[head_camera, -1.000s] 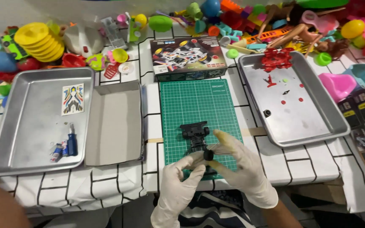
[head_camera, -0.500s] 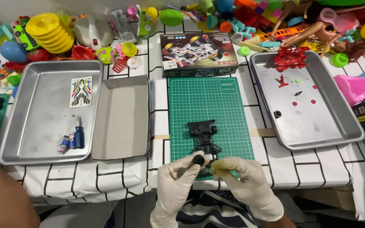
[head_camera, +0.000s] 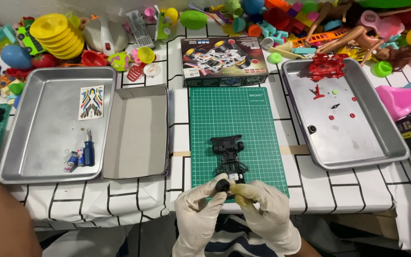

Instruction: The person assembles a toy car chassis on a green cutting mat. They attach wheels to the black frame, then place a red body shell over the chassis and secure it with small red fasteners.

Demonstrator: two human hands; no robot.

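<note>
A: What is lying at the centre of the green cutting mat (head_camera: 236,114)?

B: A black toy-car chassis (head_camera: 229,154) is resting flat on the mat, lengthwise, with its near end pointing toward the person. The mat is giving it a level, non-slip bed on the counter (head_camera: 181,123).

A: How are the hands standing?

B: Both are gloved and meeting at the chassis's near end. The left hand (head_camera: 198,216) is pinching a small black wheel (head_camera: 222,184) between thumb and fingertips; the right hand (head_camera: 265,212) is closing in from 3 o'clock, its fingertips touching the same wheel. They appear to be steadying it against the axle.

A: Where is the chassis relative to the hands?

B: It is lying at 12 o'clock of them, its near end touching the held wheel.

A: And the surroundings?

B: The right tray (head_camera: 357,143), at 2 o'clock, is holding red parts (head_camera: 327,66); the left tray (head_camera: 44,133), at 10 o'clock, is holding a small blue screwdriver (head_camera: 89,152) and a sticker sheet (head_camera: 91,102), well apart, probably keeping loose pieces sorted.
</note>
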